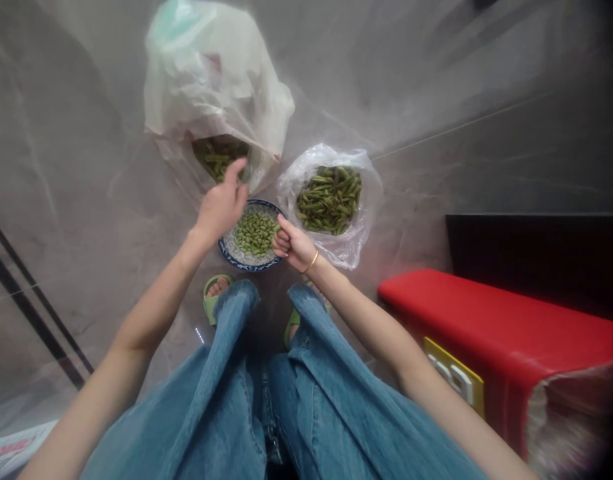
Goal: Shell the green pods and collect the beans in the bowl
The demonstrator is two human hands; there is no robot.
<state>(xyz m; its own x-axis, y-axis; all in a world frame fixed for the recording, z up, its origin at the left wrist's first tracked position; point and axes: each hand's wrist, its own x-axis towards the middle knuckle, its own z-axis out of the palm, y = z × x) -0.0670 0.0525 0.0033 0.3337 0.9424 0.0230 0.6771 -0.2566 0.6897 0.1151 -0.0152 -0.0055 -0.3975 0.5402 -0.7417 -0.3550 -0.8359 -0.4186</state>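
Note:
My left hand (222, 205) reaches over the mouth of a large white plastic bag (211, 73), its fingers stretched out and slightly blurred. Green bean pods (217, 157) lie inside that bag. Closed in a pinch, my right hand (295, 245) is over the right rim of a blue-and-white bowl (225, 255). A small green tip, apparently a bean pod (277, 228), shows at its fingertips; the rest is hidden. Shelled green beans (255, 233) cover the middle of the bowl. Right of it stands an open clear plastic bag (359, 243) holding green and brownish pods (331, 200).
Grey marbled floor tiles (416, 160) lie under everything. A red padded seat (496, 320) with a yellow panel (456, 377) stands at the right, beside a dark block (531, 260). My feet in green slippers (211, 308) are just below the bowl.

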